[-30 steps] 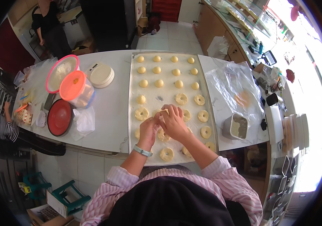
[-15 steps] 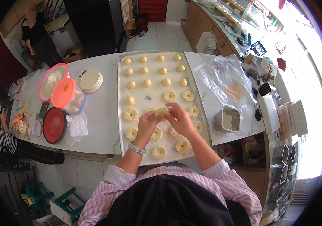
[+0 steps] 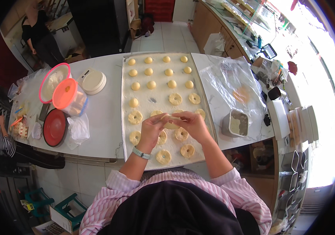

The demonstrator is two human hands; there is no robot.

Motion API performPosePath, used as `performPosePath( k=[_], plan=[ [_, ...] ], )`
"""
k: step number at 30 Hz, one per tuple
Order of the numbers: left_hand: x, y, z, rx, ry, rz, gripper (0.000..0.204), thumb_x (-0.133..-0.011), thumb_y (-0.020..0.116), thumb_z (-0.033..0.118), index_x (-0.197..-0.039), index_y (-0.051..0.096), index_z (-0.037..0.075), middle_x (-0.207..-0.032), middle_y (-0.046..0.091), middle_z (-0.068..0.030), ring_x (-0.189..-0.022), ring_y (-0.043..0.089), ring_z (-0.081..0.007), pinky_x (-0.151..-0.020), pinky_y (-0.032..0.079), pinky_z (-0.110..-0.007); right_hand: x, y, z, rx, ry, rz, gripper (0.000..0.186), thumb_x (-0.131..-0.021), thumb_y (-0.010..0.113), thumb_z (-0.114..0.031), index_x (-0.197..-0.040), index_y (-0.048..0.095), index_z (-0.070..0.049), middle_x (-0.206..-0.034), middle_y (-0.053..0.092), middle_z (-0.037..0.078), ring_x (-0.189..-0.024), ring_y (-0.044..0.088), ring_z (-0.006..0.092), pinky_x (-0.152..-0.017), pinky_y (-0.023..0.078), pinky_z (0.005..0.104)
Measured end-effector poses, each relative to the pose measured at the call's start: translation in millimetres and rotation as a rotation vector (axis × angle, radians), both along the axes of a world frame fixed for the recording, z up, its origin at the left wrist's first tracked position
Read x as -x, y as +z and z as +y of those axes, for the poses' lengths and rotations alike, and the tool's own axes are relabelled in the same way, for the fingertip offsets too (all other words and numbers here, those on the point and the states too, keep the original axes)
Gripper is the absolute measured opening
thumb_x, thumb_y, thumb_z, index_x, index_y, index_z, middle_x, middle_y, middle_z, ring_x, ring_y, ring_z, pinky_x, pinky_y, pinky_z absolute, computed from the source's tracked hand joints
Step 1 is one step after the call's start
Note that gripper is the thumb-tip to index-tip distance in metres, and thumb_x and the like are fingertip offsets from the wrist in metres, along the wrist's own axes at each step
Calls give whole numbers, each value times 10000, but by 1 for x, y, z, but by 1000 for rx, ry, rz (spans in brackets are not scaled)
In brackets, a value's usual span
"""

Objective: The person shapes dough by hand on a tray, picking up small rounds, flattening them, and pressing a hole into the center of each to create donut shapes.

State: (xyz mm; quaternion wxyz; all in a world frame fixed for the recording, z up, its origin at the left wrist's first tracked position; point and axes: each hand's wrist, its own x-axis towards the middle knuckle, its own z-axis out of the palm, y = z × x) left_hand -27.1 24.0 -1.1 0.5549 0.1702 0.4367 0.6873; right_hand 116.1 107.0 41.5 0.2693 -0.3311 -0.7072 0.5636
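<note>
Between both hands, above the middle of the floured tray [image 3: 157, 94], a piece of dough [image 3: 171, 124] hangs down, pinched at its upper edge. My left hand [image 3: 151, 127] grips one side of it, a pale watch on the wrist. My right hand [image 3: 191, 124] holds the other side, fingers bent. Round dough balls [image 3: 151, 85] stand in rows on the far part of the tray. Flattened dough rings with a centre hole [image 3: 163, 156] lie on the near part, some partly hidden under my hands and arms.
Left of the tray are a white scale [image 3: 92, 81], an orange-lidded tub [image 3: 66, 96], a pink-rimmed bowl [image 3: 46, 88] and a red pan [image 3: 55, 127]. On the right are a metal tin [image 3: 236, 123] and plastic sheeting [image 3: 230, 74]. Two people stand at the left.
The dough piece now hangs lower and looks more stretched between my fingers. My right hand has shifted slightly right and down, and the fingertips of both hands are closer together.
</note>
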Motion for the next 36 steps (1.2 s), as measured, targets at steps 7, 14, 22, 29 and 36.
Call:
performPosePath(
  k=[7, 14, 22, 29, 36],
  plan=[
    [2, 6, 1, 20, -37, -24, 254, -807, 681, 88, -1015, 623, -46, -902, 660, -86, -811, 637, -157, -724, 518, -243, -7, -7, 2, 122, 7, -3, 254, -809, 671, -114, -1045, 658, -22, -880, 650, 38, -755, 568, 62, -627, 448, 199],
    [4, 3, 2, 69, -156, 11, 240, -811, 683, 114, -992, 638, -36, -869, 663, -77, -816, 627, -131, -689, 500, -225, -7, -5, -4, 78, 57, 41, 259, -814, 665, -108, -1056, 650, -18, -903, 646, 46, -801, 580, 88, -696, 460, 222],
    [1, 11, 1, 27, -178, -73, 187, -831, 654, 92, -969, 648, -34, -867, 661, -79, -737, 620, -123, -618, 478, -203, -10, 4, -4, 136, 70, 39, 273, -820, 667, -127, -1060, 645, 2, -945, 633, 62, -834, 593, 99, -705, 472, 229],
    [3, 11, 5, 50, -277, -45, 177, -831, 657, 104, -949, 653, -28, -834, 660, -76, -736, 624, -125, -618, 484, -206, -11, 5, -6, 142, 48, 41, 231, -830, 655, -131, -1037, 664, -28, -908, 643, 46, -776, 583, 89, -650, 459, 224],
    [4, 12, 5, 85, -268, -88, 200, -820, 669, 102, -961, 644, -37, -848, 659, -85, -762, 636, -136, -659, 514, -231, -17, 1, 4, 65, 63, -27, 238, -838, 640, -110, -1053, 651, -8, -885, 647, 53, -782, 592, 108, -702, 468, 231]
  ],
)
